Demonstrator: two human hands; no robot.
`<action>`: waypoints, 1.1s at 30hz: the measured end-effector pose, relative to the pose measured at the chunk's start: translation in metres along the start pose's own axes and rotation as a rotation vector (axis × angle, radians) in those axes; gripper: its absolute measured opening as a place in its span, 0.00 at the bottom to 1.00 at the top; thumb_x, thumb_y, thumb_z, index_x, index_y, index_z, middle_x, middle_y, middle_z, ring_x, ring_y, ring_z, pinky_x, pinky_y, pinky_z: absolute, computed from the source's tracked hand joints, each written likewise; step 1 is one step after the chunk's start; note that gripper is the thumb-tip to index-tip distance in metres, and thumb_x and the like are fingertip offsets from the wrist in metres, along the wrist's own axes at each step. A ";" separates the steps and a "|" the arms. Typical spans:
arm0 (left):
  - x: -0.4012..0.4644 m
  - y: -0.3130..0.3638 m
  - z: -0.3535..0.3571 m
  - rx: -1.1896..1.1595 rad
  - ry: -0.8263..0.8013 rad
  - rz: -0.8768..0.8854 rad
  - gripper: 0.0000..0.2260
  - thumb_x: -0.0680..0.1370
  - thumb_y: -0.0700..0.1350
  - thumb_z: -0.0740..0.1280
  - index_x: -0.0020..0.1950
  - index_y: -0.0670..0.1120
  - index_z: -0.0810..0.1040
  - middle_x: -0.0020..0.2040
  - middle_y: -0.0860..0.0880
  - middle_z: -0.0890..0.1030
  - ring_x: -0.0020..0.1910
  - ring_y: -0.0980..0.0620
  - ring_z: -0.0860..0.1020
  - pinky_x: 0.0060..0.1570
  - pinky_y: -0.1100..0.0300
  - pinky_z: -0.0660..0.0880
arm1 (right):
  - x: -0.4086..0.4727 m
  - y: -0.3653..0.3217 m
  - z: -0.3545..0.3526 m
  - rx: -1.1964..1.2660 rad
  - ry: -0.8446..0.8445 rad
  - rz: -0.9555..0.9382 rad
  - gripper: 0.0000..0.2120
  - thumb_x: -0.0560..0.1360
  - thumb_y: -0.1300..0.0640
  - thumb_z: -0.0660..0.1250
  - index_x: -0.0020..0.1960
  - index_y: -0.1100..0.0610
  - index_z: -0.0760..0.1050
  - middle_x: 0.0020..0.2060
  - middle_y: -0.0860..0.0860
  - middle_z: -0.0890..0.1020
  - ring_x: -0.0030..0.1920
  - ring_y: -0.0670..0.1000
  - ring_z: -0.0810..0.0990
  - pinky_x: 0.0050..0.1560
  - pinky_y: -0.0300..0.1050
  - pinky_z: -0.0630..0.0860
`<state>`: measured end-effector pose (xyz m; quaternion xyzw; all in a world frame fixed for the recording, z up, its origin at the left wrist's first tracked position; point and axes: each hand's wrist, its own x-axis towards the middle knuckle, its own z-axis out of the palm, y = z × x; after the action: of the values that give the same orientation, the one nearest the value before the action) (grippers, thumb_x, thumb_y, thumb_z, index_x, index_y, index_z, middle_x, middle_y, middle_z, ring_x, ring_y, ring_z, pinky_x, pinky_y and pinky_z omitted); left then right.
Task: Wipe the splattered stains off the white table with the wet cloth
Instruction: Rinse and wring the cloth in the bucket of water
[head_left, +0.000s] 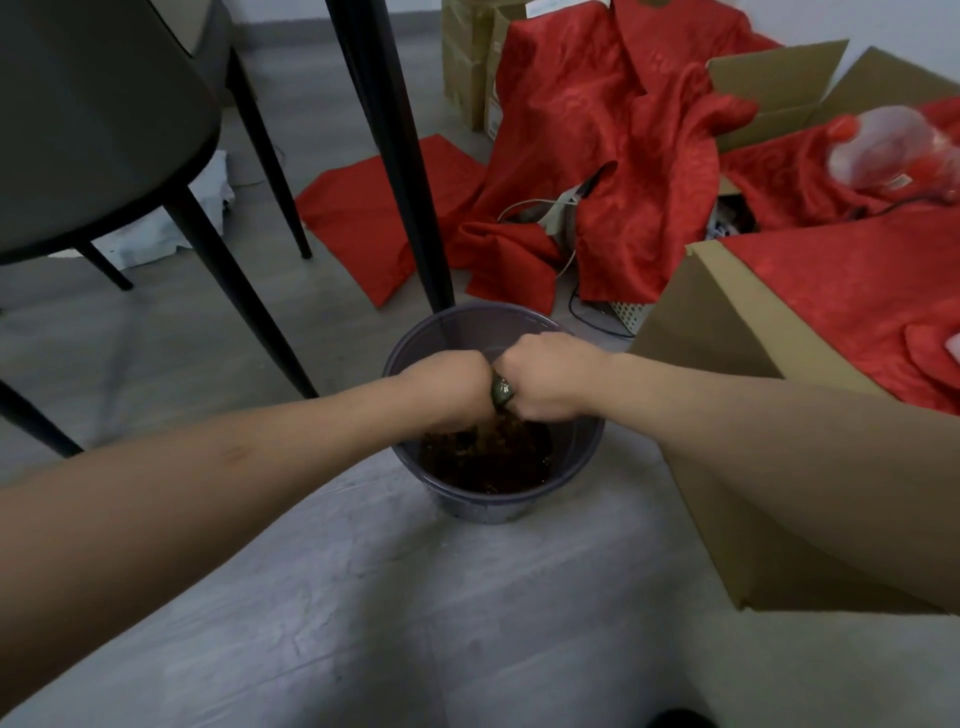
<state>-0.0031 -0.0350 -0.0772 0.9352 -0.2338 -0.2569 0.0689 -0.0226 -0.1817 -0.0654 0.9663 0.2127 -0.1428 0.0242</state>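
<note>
My left hand (449, 384) and my right hand (545, 376) are fisted side by side over a grey-purple bucket (587, 452) on the floor. Between them they grip a dark, twisted wet cloth (502, 392), of which only a short greenish bit shows. Brownish water runs down from the cloth into dark brown, murky water (488, 460) in the bucket. The white table's top is out of view; only its black leg (395, 156) shows, standing just behind the bucket.
A dark chair (93, 130) with thin black legs stands at the left. Red fabric (613, 156) lies heaped behind the bucket, with cables. A cardboard box (727, 332) holding red cloth sits close on the right. Grey floor (363, 597) spreads in front.
</note>
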 end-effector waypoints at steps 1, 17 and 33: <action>-0.001 0.001 0.000 0.135 0.066 0.038 0.07 0.76 0.49 0.68 0.47 0.46 0.80 0.40 0.49 0.81 0.38 0.47 0.78 0.37 0.55 0.76 | 0.002 -0.001 -0.001 0.073 -0.047 0.034 0.05 0.72 0.54 0.66 0.39 0.53 0.73 0.39 0.55 0.81 0.42 0.59 0.82 0.39 0.46 0.74; -0.010 -0.019 -0.032 -1.745 -0.039 -0.179 0.12 0.74 0.35 0.63 0.57 0.35 0.74 0.55 0.38 0.79 0.58 0.39 0.81 0.55 0.51 0.80 | -0.001 0.008 0.005 -0.031 0.302 0.119 0.15 0.73 0.54 0.68 0.56 0.58 0.69 0.49 0.57 0.81 0.47 0.63 0.81 0.37 0.52 0.72; -0.020 -0.018 -0.023 -1.687 -0.737 0.158 0.20 0.72 0.31 0.63 0.64 0.36 0.75 0.53 0.39 0.77 0.42 0.47 0.83 0.36 0.55 0.81 | 0.016 0.018 -0.033 -0.349 0.887 -0.580 0.11 0.80 0.64 0.62 0.59 0.62 0.80 0.37 0.54 0.77 0.32 0.56 0.74 0.28 0.50 0.69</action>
<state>0.0008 -0.0089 -0.0527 0.4158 -0.0397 -0.6182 0.6658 0.0073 -0.1878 -0.0382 0.8172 0.4804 0.3141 0.0519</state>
